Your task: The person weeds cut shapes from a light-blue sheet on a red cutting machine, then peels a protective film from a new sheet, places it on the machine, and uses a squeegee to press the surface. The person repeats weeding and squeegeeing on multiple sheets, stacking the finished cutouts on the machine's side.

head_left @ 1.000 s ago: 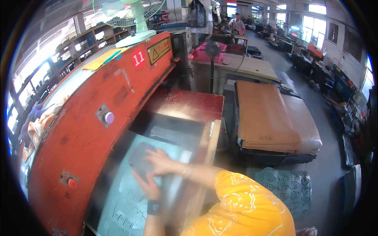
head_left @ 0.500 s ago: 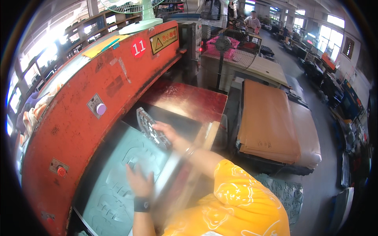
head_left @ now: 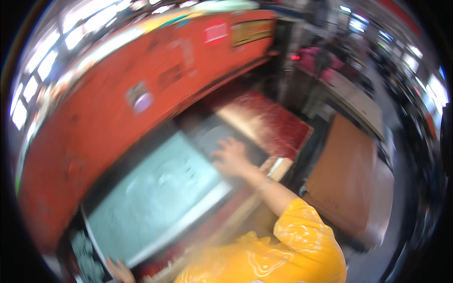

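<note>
A pale green sheet [head_left: 155, 188] with curved outlines lies on the bed under the orange press, its near edge whitish. My right hand [head_left: 232, 157] hovers at the sheet's far right corner, fingers spread and holding nothing. Just beyond those fingers, a blurred greyish rounded shape [head_left: 217, 137] sits on the dark board; what it is cannot be made out. Down at the sheet's near left corner is my left hand [head_left: 120, 271], partly cut off by the picture's lower edge. Its fingers are stretched out along the corner, smeared by motion.
The orange press beam [head_left: 113, 94], with a purple button [head_left: 143, 102], arches over the left side. A worn red board [head_left: 273, 118] lies beyond the dark board. Brown sheets [head_left: 342, 174] are stacked at right. Green scraps [head_left: 87, 257] lie by the near left corner.
My right hand has let go of the metal cutting die and moved right. My left hand has gone from the sheet's middle to its near left corner. The whole view has swung.
</note>
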A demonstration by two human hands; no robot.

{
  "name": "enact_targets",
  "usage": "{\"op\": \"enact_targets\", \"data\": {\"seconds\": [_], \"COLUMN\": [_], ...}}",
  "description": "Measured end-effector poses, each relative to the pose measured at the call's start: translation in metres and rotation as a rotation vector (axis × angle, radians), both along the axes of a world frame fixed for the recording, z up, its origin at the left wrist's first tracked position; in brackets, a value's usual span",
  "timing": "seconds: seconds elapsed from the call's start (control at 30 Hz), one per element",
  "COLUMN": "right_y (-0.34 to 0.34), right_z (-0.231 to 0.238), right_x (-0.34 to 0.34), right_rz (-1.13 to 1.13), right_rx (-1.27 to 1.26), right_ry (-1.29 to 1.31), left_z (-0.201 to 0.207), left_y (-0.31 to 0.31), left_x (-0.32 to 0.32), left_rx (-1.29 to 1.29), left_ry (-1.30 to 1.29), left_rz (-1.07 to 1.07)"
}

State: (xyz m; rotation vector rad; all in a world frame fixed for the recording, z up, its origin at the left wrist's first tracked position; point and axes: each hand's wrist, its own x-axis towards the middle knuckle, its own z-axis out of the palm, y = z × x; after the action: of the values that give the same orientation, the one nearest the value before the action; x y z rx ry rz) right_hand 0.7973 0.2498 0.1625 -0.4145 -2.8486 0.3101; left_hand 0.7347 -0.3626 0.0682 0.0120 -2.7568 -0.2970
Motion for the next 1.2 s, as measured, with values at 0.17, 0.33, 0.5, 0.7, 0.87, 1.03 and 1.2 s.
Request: {"op": "enact_targets", "data": {"seconds": [0.17,0.33,0.5,0.7,0.87,1.03,1.2], "right_y": [-0.045,-0.041,-0.014,-0.072,-0.132,-0.139,-0.134], "right_z": [0.018,0.021,0.024,0.014,-0.01,-0.023,-0.031], "right_x": [-0.004,-0.003,0.044,0.114,0.099,0.096,0.102], "right_rz": [0.025,-0.041,0.06,0.104,-0.077,-0.035,-0.246], "right_rx": [-0.338,-0.506,-1.024,-1.375,-1.896,-2.122,-1.514], "right_ry": [-0.176,-0.064,-0.017,0.009,0.36,0.586,0.353], "left_z": [0.022,0.051,0.088,0.121,0.106,0.107,0.086], "left_y": [-0.025,-0.028,-0.04,0.021,0.221,0.355,0.376], "left_x": [-0.026,-0.038,0.025,0.015,-0.026,0.014,-0.007], "left_rx": [0.359,0.439,0.705,0.734,0.734,0.169,0.209], "left_ry": [-0.137,-0.204,-0.064,-0.194,-0.361,-0.138,-0.154], "left_rz": [0.177,0.001,-0.294,-0.121,-1.074,-1.652,-1.555]}}
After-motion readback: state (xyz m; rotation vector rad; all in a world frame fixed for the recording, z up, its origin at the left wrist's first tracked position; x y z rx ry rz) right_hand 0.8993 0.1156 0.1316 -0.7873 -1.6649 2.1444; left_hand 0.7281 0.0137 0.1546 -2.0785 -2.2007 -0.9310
